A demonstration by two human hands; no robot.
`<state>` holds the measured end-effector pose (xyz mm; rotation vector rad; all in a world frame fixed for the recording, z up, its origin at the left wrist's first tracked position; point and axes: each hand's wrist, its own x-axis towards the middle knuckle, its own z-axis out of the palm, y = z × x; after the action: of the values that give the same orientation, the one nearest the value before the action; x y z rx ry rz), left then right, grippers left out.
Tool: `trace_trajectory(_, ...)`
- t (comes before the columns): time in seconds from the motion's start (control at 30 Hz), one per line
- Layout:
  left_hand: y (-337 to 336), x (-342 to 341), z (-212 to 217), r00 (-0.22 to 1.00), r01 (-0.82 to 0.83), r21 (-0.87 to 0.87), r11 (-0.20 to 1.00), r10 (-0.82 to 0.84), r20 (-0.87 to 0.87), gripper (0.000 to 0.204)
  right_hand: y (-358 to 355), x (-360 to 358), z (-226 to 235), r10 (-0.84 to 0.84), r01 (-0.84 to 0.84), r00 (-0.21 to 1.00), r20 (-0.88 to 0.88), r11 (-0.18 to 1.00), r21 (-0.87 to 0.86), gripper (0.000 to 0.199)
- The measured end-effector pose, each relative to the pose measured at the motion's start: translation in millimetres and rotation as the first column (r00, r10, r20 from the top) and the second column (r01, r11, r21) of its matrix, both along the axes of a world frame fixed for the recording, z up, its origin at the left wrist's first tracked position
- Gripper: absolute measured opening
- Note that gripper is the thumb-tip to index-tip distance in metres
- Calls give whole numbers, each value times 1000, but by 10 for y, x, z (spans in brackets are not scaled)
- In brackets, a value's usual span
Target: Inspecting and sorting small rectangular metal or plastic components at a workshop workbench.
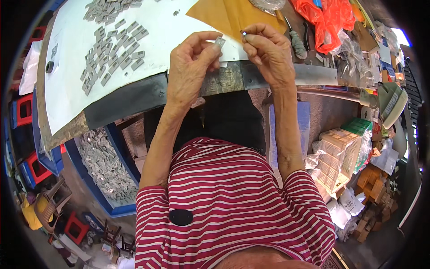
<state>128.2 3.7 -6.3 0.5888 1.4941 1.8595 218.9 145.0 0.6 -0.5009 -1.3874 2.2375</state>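
Left hand (pixel 190 67) pinching small grey metal plate (pixel 220 41) at fingertips; right hand (pixel 268 51) gripping tiny pin-like piece (pixel 243 32), probably a screw, lying just right of plate, hands nearly touching.

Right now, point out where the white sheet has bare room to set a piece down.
Free: the white sheet between the scattered grey pieces and the left hand; also its lower left part, toward the dark table edge. Crowded: the orange bags and clutter at right.
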Motion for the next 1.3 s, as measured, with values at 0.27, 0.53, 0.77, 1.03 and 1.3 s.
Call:
trace_trajectory(0.27, -86, -33, -77, 1000, 10, -34, 999, -11, -10, 22, -185, -58, -55, 109, -111, 993, 40, 993, 37, 11)
trace_trajectory(0.53, -84, -47, -54, 998, -51, 45, 998, 49, 27, 16, -261, -143, -56, 125, -125, 992, -2, 992, -32, 13)
trace_trajectory(0.77, -100, -92, -12, 994, -34, 107, 994, 23, 106, 15, -319, -231, -17, 117, -118, 991, -66, 993, -11, 12)
trace_trajectory(1.03, -79, -34, -23, 966, -172, 51, 984, 179, -186, 12, -325, -244, -99, 87, -86, 995, -54, 996, 29, 14)
trace_trajectory(1.3, -98, -44, -78, 979, -134, 65, 989, 142, -147, 17, -320, -202, -141, 31, -30, 1000, -4, 987, 158, 13)
